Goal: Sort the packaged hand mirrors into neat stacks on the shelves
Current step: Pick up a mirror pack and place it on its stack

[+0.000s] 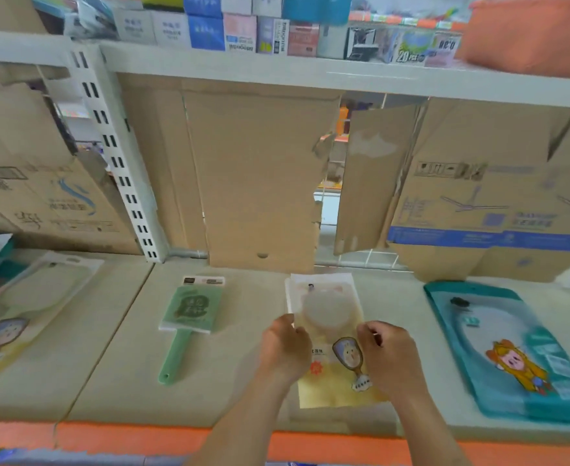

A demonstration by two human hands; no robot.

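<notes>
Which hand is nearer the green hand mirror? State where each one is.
Left. The left hand holds one edge of the yellow mirror package, just right of the green hand mirror; the right hand holds its opposite edge, farther right.

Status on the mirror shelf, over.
Left hand and right hand both grip the yellow mirror pack by its sides, on the shelf. Green mirror left, teal pack right, both apart from it.
</notes>
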